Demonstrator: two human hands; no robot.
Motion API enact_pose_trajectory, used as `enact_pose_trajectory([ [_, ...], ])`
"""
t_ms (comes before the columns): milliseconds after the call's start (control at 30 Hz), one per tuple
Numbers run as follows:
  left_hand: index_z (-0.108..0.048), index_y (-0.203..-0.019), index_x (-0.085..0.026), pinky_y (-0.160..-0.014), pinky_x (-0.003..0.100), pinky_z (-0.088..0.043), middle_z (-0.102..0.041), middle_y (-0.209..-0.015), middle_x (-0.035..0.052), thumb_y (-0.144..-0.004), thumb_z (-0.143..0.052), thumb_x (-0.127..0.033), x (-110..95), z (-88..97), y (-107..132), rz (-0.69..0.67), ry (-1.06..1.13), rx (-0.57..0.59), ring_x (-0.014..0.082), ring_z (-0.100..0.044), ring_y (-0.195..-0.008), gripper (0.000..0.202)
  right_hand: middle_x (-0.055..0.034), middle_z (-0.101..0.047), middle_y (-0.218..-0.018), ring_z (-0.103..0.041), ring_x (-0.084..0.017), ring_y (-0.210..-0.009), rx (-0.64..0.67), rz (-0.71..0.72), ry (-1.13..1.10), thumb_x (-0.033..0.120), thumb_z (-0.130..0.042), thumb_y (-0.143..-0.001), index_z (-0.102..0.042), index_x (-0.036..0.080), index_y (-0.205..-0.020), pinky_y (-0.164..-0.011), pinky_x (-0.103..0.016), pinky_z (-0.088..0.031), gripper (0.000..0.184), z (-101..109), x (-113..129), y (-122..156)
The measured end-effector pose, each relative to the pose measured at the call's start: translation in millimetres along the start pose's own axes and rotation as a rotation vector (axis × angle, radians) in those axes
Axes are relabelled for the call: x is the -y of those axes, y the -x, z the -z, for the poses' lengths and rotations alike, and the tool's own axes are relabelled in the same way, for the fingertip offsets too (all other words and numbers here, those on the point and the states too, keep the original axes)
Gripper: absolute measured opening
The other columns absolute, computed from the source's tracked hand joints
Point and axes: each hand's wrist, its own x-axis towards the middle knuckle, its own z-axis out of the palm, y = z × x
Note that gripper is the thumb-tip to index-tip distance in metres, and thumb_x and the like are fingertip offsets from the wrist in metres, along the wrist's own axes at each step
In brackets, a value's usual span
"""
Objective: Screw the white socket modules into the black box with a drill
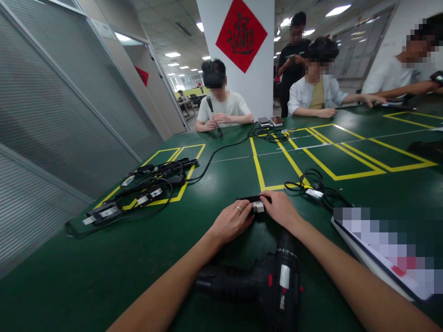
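The work area is an office room with a white pillar (265,83) and a green table (166,258) marked in yellow tape; the power drill (266,281) lying near the wearer is the reference for all positions. Directly beyond the drill, the left hand (232,221) and the right hand (281,210) hold a slim black piece (246,199) between them, low over the tabletop. A small pale block (258,207) sits between the fingertips, against the near side of the piece; whether the two are joined cannot be told. Both grips are narrow, fingertips closed on the piece, with the thumbs largely hidden. Left of and beyond the drill lies a pile of cabled devices (148,196); right of and beyond it, a coiled cable (316,184) and, nearer, a flat pale-edged item (377,269). Caution: the small block offers little surface, so uneven fingertip pressure could tip or release it. The drill lies beneath and between the forearms; lowering either arm could knock it. A sweep of the right arm outward could catch the coiled cable or shift the flat item.
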Motion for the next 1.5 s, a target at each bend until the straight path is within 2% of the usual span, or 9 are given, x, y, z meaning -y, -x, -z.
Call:
enact_pose_trajectory([
  [267, -0.052, -0.115, -0.017, -0.076, 0.045, -0.051, -0.057, -0.116, 0.0099, -0.085, -0.054, -0.026, -2, 3.7, 1, 0.027, 0.035, -0.005, 0.0245, -0.059, -0.095, 0.031, -0.0053, -0.069, -0.092, -0.062, -0.018, -0.087, 0.010, 0.009, 0.019, 0.032, -0.040, -0.088, -0.065, 0.022, -0.096, -0.077, -0.026, -0.040, 0.028, 0, 0, -1],
  [700, -0.051, -0.118, -0.018, -0.078, 0.046, -0.050, -0.054, -0.120, 0.0107, -0.085, -0.054, -0.028, -2, -3.4, 1, 0.137, 0.083, -0.076, 0.0257, -0.057, -0.098, 0.035, -0.0060, -0.068, -0.096, -0.061, -0.017, -0.090, 0.028, 0.006, -0.004, 0.030, -0.040, -0.088, -0.064, 0.021, -0.100, -0.080, -0.025, -0.040, 0.028, 1, 0, -2],
  [1100, -0.053, -0.114, -0.018, -0.076, 0.045, -0.050, -0.057, -0.114, 0.0097, -0.085, -0.054, -0.029, 7, -5.9, 3, 0.060, 0.129, -0.078, 0.0239, -0.059, -0.094, 0.031, -0.0071, -0.068, -0.097, -0.060, -0.018, -0.092, 0.040, -0.013, -0.015, 0.029, -0.041, -0.088, -0.065, 0.019, -0.100, -0.082, -0.026, -0.040, 0.028, 4, 2, -1],
  [1500, -0.053, -0.114, -0.017, -0.077, 0.046, -0.050, -0.057, -0.115, 0.0098, -0.085, -0.054, -0.029, 9, -7.6, 3, 0.056, 0.174, -0.057, 0.0245, -0.058, -0.095, 0.032, -0.0070, -0.068, -0.096, -0.061, -0.018, -0.092, 0.027, -0.009, -0.016, 0.030, -0.042, -0.088, -0.066, 0.019, -0.099, -0.083, -0.027, -0.040, 0.028, 2, 0, -2],
])
